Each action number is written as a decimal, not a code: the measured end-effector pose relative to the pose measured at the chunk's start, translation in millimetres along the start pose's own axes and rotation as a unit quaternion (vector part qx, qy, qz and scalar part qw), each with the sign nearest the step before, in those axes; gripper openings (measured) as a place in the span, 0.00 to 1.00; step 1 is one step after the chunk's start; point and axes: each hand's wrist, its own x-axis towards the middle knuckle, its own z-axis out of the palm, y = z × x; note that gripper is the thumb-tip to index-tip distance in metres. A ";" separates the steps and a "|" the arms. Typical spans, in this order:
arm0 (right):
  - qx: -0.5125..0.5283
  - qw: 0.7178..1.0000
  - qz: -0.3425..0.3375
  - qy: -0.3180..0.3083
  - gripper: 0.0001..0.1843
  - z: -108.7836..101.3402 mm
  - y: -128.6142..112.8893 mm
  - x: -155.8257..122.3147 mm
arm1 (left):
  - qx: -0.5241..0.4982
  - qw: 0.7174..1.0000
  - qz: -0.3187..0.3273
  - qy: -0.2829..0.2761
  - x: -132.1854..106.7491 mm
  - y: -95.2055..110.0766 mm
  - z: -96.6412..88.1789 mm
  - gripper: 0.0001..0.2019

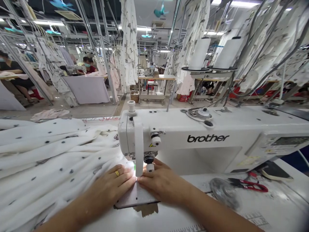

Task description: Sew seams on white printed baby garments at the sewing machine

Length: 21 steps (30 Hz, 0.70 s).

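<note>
White fabric with dark dots and small printed motifs [60, 167] lies in folds to the left of a white Brother sewing machine [169, 138]. My left hand [116, 180], with a gold ring, rests flat at the fabric's edge, fingers stretched toward the needle area. Opposite it, my right hand [164, 182] is closed beside the presser area, one finger reaching behind the white knob [150, 167]. What its fingertips hold is hidden. A bright lamp glares between both hands, so the needle and stitching cannot be made out. Below them shows the metal needle plate [136, 198].
Red-handled thread snips [253, 186] and a clear round dish [224, 191] lie right of my forearm. Two white thread cones [199, 53] stand above the machine. Dotted garments [129, 42] hang beyond. A co-worker [89, 66] sits at another machine at the back left.
</note>
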 end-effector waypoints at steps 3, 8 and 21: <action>0.003 1.000 0.000 -0.001 0.06 -0.1 0.1 -0.7 | 0.011 1.000 0.016 -0.002 2.2 -0.7 -2.2 0.18; -0.014 1.000 0.011 0.002 0.04 0.4 -1.0 -1.5 | 0.011 1.000 0.012 -0.008 1.5 -2.2 0.5 0.20; -0.045 0.994 0.104 -0.002 0.07 1.6 -6.4 2.5 | 0.019 1.000 -0.014 -0.019 -1.4 -11.9 10.6 0.18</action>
